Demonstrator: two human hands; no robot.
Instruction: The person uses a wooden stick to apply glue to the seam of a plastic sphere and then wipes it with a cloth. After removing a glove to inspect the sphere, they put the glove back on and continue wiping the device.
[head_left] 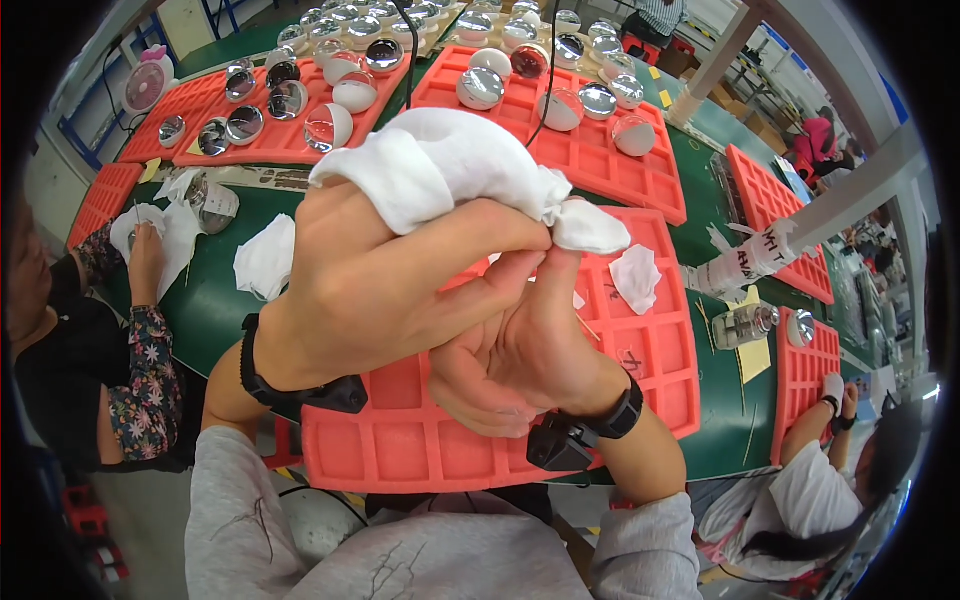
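Head view: white cloth (455, 160) touches hands (365, 285) on their far side.

Left hand (355, 275) — apparently part-hidden under cloth (450, 160)

Left hand (350, 285) pinching white thumb cover (592, 230) on right hand (520, 350).

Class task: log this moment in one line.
left hand: pinching white thumb cover; right hand: thumb covered; white cloth: over left fingers; below: red tray
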